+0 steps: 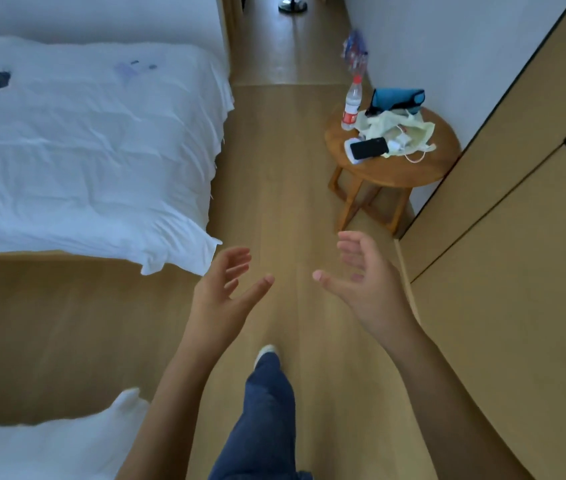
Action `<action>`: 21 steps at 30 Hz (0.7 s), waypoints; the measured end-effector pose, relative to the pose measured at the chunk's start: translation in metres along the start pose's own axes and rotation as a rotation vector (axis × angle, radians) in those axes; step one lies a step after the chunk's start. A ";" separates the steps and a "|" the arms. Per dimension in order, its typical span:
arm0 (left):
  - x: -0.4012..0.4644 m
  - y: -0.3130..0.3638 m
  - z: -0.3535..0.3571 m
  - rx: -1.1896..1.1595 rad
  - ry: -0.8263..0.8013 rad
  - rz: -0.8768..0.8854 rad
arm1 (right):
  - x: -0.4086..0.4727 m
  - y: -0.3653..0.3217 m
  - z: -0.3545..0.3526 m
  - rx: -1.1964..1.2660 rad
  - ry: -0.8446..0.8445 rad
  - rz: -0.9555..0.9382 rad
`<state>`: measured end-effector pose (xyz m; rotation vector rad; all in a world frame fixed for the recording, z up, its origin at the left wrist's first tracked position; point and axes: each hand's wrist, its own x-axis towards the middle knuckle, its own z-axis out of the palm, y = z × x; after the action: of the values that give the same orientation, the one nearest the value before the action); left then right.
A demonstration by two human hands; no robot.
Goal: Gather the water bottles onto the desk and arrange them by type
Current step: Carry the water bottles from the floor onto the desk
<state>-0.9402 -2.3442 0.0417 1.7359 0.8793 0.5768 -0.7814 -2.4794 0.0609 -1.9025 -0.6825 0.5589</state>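
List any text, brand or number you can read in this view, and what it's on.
None can be read.
Clear plastic water bottle with red label on the round wooden side table: label print too blurred to read.
Crinkled blue-and-red plastic wrapper on the floor by the wall: print blurred.
Black phone: screen dark, no text.

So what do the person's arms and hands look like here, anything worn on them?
Both forearms are bare as far as the frame shows, with no sleeves in view. The left hand and right hand wear no gloves, and no rings, watch or bands are visible. Below them show blue trousers.
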 end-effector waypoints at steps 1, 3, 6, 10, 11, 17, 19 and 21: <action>0.032 0.001 -0.003 0.000 -0.002 0.004 | 0.031 -0.006 0.006 0.003 -0.008 0.000; 0.098 0.008 -0.010 0.015 -0.012 0.016 | 0.091 -0.020 0.017 0.010 -0.005 0.011; 0.190 0.022 -0.015 0.033 -0.009 0.056 | 0.176 -0.040 0.024 0.012 0.017 -0.002; 0.290 0.033 -0.008 0.030 -0.029 0.055 | 0.274 -0.056 0.024 0.015 0.022 0.017; 0.316 0.035 -0.004 0.029 -0.036 0.049 | 0.300 -0.057 0.023 0.018 0.027 0.021; 0.489 0.044 0.037 0.044 -0.032 0.059 | 0.475 -0.055 0.015 0.008 0.035 0.034; 0.549 0.053 0.054 0.070 -0.040 0.070 | 0.536 -0.057 0.006 0.017 0.045 0.027; 0.606 0.065 0.070 0.088 -0.050 0.060 | 0.596 -0.063 -0.004 0.013 0.024 0.025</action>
<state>-0.4992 -1.9185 0.0573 1.8540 0.8302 0.5384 -0.3550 -2.0589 0.0713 -1.9052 -0.6396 0.5543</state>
